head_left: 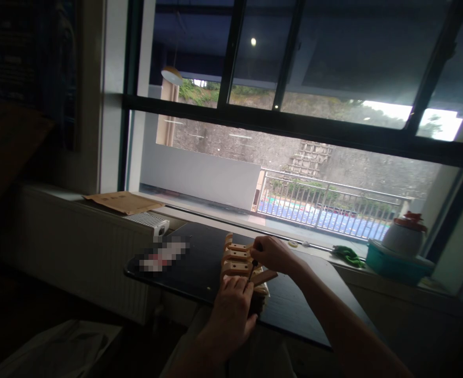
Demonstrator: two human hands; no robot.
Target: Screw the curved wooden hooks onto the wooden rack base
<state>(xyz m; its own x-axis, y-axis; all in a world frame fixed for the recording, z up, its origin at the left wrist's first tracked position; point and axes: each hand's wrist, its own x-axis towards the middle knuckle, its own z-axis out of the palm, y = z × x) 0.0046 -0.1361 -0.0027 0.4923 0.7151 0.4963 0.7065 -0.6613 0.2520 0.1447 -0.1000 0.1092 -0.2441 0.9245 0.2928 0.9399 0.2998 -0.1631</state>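
On the dark table in front of me stands a light wooden piece (237,255) with several curved slats, each with dark holes. My left hand (235,302) lies closed over its near end, fingers wrapped on the wood. My right hand (269,254) is above its right side, fingers pinched round the dark handle of a screwdriver (252,269). The thin shaft points down toward the wood beside my left fingertips; its tip is hard to make out. A flat wooden strip (266,277) sticks out to the right under my right hand.
The black table (302,304) reaches to the window sill. A blurred-out item (164,256) lies on its left part. A brown envelope (123,201) and a white box (153,224) rest on the left ledge. At right are a green cloth (348,255), a teal bin (392,261) and a jug (403,235).
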